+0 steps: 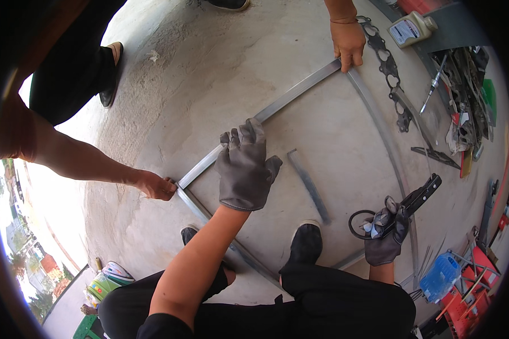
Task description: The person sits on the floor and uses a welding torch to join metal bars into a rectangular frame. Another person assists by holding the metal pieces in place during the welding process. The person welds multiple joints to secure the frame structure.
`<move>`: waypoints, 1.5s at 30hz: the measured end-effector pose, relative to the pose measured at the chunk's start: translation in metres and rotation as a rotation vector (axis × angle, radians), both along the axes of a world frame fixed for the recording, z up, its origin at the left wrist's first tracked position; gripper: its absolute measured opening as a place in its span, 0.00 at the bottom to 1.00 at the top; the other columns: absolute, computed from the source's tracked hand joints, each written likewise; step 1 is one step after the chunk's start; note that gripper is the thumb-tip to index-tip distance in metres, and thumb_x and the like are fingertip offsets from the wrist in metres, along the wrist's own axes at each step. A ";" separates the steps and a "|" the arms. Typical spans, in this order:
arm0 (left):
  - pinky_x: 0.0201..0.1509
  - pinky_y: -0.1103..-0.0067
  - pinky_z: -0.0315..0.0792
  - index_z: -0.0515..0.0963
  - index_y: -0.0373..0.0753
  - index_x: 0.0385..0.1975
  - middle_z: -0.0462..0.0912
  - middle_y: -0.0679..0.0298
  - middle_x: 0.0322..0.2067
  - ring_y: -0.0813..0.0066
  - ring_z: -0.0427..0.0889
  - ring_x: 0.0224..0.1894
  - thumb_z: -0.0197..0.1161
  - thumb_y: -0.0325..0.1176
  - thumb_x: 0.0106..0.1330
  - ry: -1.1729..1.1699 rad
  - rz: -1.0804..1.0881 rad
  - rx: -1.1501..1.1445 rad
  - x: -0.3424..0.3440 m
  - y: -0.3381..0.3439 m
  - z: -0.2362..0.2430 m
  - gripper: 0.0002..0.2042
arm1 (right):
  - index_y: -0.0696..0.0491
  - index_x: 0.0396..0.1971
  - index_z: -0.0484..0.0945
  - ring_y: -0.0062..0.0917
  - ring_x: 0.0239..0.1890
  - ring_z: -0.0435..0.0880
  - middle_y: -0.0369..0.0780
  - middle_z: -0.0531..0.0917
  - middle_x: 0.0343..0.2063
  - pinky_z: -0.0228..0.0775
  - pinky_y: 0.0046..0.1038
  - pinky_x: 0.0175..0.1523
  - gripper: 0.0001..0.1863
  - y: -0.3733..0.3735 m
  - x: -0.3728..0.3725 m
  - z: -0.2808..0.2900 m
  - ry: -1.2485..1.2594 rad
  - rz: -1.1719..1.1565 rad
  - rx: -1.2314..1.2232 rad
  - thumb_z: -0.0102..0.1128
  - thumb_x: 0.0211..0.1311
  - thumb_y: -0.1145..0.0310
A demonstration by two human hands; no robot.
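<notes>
My left hand (247, 164), in a grey work glove, presses on the upper bar (297, 87) of a rectangular metal frame, its fingers curled over the bar. My gloved right hand (387, 229) grips a black tool (421, 195) with a looped cable, above the frame's right bar (379, 124). Another person's left-side hand (158, 185) holds the frame's left corner; a second bare hand (348, 42) pinches the upper right corner. A loose flat strip (308, 183) lies inside the frame.
Dark perforated gaskets (390, 70), a beige jug (410, 28), scrap parts (464, 113) and a blue plastic container (440, 274) with red items lie along the right. Another person's dark shoe (108, 97) is at upper left. My shoe (306, 243) stands inside the frame. Colourful bags (107, 282) sit at lower left.
</notes>
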State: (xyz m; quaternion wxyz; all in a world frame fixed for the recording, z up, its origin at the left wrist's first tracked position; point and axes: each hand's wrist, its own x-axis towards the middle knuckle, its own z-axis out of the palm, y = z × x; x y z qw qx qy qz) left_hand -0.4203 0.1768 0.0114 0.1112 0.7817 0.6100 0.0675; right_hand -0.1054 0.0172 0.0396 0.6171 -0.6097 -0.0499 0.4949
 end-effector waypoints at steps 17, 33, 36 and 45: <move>0.29 0.62 0.73 0.75 0.34 0.70 0.89 0.65 0.34 0.64 0.89 0.33 0.63 0.45 0.70 0.281 0.054 -0.168 0.071 0.106 -0.046 0.31 | 0.58 0.52 0.82 0.21 0.19 0.78 0.35 0.82 0.24 0.86 0.39 0.35 0.21 -0.001 -0.035 0.009 0.033 -0.003 0.008 0.61 0.78 0.54; 0.30 0.63 0.78 0.80 0.27 0.62 0.92 0.61 0.33 0.61 0.92 0.32 0.58 0.33 0.72 0.239 0.122 -0.233 0.084 0.122 -0.062 0.22 | 0.59 0.51 0.82 0.21 0.22 0.79 0.36 0.81 0.24 0.82 0.32 0.32 0.20 0.003 -0.034 0.007 -0.006 -0.037 -0.109 0.59 0.79 0.54; 0.30 0.63 0.78 0.80 0.27 0.61 0.92 0.60 0.34 0.61 0.93 0.33 0.59 0.32 0.72 0.217 0.109 -0.275 0.083 0.124 -0.059 0.22 | 0.59 0.52 0.82 0.20 0.22 0.78 0.36 0.81 0.25 0.81 0.31 0.32 0.21 0.004 -0.032 0.006 0.001 -0.031 -0.087 0.59 0.79 0.54; 0.39 0.61 0.80 0.83 0.33 0.46 0.92 0.58 0.35 0.57 0.93 0.37 0.71 0.46 0.68 0.157 0.079 -0.382 0.079 0.132 -0.049 0.20 | 0.56 0.52 0.81 0.19 0.18 0.77 0.34 0.82 0.24 0.83 0.33 0.30 0.21 0.015 -0.027 0.002 0.143 -0.051 -0.050 0.58 0.81 0.51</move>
